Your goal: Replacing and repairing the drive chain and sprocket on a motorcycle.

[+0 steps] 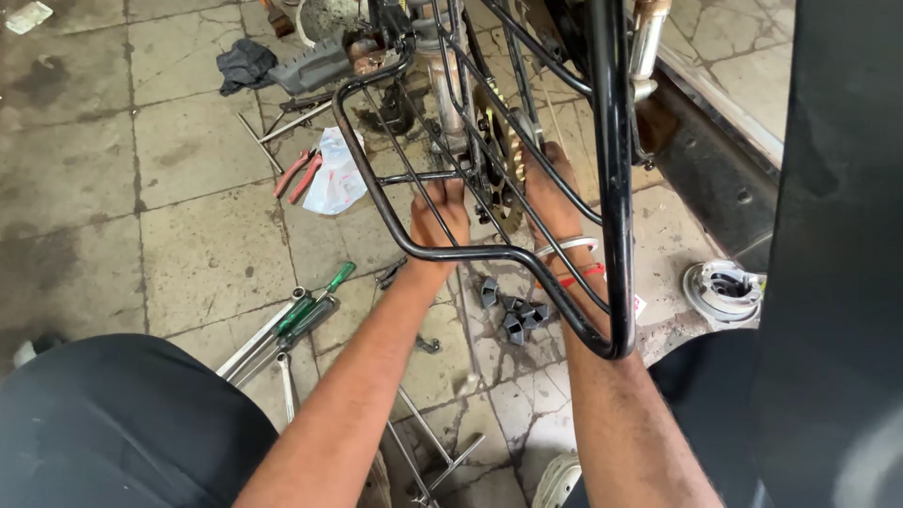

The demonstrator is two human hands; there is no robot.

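Behind the bent black steel-tube carrier rack point(527, 254) that crossed the view, both hands reached in toward the toothed brass-coloured chain sprocket point(506, 155) of a motorcycle standing over the cracked grey stone-tile floor point(179, 216). One left hand point(440, 218) lay with fingers stretched up against a thin rack bar, closed on nothing; one right hand point(553, 193) was at the sprocket's right side, its fingers hidden by the bars, so its grip could not be told. Two bangles, one silver and one red point(569, 259), sat on the right wrist. Four small black rubber blocks point(515, 310) lay on the floor between the forearms. Toward the floor's left lay one pair of red-handled pliers point(299, 174), one green-handled screwdriver point(315, 299) among long steel spanners, one white plastic bag point(334, 174) and one dark rag point(246, 64). One round metal hub part point(724, 290) rested near the right edge.
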